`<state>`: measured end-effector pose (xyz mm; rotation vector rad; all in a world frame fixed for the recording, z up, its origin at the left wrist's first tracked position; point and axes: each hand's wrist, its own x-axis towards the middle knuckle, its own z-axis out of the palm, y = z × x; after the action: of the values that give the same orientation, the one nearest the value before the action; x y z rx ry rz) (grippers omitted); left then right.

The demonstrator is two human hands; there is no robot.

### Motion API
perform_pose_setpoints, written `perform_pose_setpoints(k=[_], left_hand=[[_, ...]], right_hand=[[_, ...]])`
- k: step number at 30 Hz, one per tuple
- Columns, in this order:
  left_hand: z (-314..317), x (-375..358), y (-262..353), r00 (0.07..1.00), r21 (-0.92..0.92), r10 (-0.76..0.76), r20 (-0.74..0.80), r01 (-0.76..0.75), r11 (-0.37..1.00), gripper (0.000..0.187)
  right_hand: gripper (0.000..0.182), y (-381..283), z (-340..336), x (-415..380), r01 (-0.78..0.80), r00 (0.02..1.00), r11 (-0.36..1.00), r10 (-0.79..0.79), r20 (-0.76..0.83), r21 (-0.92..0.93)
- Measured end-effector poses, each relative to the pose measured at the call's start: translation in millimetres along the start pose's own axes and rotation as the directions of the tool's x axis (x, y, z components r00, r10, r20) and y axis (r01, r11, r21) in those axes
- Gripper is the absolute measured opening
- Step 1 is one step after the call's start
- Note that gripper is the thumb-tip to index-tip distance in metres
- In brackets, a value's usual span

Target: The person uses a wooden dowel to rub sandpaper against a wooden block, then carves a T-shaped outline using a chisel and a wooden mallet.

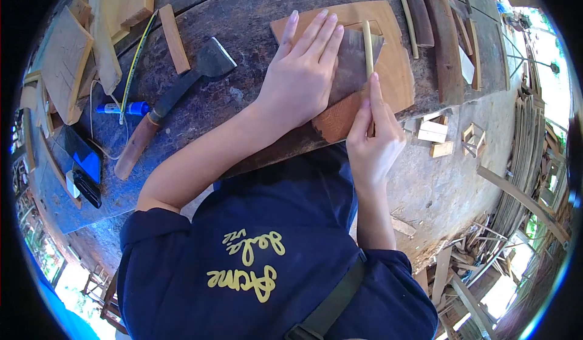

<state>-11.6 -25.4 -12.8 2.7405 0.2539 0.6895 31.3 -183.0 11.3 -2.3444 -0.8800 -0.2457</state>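
Observation:
My left hand (300,76) lies flat, fingers stretched out, on a dark grey sheet (358,57). The sheet rests on a light brown wooden board (398,73) on the dark workbench (243,12). My right hand (373,139) is at the board's near edge. It grips a thin pale stick (367,45), with the index finger stretched along it. The stick stands across the dark sheet just right of my left fingers.
A hatchet (209,64) with a wooden handle lies left of the board, next to a blue marker (130,108) and a yellow tape (138,51). Wood blocks (67,61) pile up far left, above a dark phone (82,158). Long slats (446,30) lie right; offcuts (440,136) litter the ground.

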Motion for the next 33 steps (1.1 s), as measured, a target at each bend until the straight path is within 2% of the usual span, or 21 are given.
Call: perform_pose_setpoints(k=[7, 10, 12, 16, 18, 25, 28, 30, 33], left_hand=[[-1.8, 1.2, 3.8, 0.999, 0.103, 0.020, 0.036, -0.023, 0.994, 0.053], [1.5, 1.6, 3.9, 0.999, 0.096, 0.023, 0.029, -0.026, 0.995, 0.055], [3.1, -0.3, 4.6, 0.999, 0.096, 0.025, 0.024, -0.027, 0.995, 0.055], [6.5, 0.9, 4.5, 1.000, 0.060, 0.010, -0.023, -0.009, 0.998, 0.054], [5.8, 2.3, 4.3, 1.000, 0.064, 0.007, -0.025, -0.005, 0.998, 0.054], [6.6, -0.1, 4.2, 0.999, 0.036, 0.017, -0.030, -0.016, 0.999, 0.055], [6.6, 0.9, 4.4, 0.999, 0.063, 0.035, -0.011, -0.034, 0.997, 0.054], [6.8, 1.2, 4.4, 0.999, 0.058, 0.038, -0.010, -0.037, 0.998, 0.055], [4.3, -0.2, 5.7, 0.999, 0.063, 0.036, -0.009, -0.036, 0.997, 0.055]], right_hand=[[0.053, 1.3, 4.4, -0.1, 0.076, 0.997, 0.994, -0.077, -0.008, -0.073], [0.055, 2.0, 2.8, -3.8, 0.060, 0.998, 0.994, -0.058, 0.026, -0.090], [0.055, 0.9, 8.7, 6.5, 0.105, 0.994, 0.984, -0.104, 0.010, -0.144], [0.055, -3.1, 0.3, -11.7, 0.133, 0.991, 0.982, -0.133, 0.011, -0.134], [0.055, -2.9, -5.8, -17.6, 0.085, 0.994, 0.990, -0.076, 0.082, -0.114], [0.051, -7.4, -4.7, -15.9, 0.103, 0.994, 0.991, -0.099, 0.045, -0.089], [0.049, -6.7, -7.0, -16.6, 0.005, 0.998, 1.000, -0.004, 0.066, -0.009], [0.049, -4.6, 0.3, -2.9, 0.068, 0.997, 0.996, -0.066, 0.042, -0.059], [0.049, -8.8, 1.9, -7.7, 0.073, 0.997, 0.997, -0.072, 0.024, -0.039]])
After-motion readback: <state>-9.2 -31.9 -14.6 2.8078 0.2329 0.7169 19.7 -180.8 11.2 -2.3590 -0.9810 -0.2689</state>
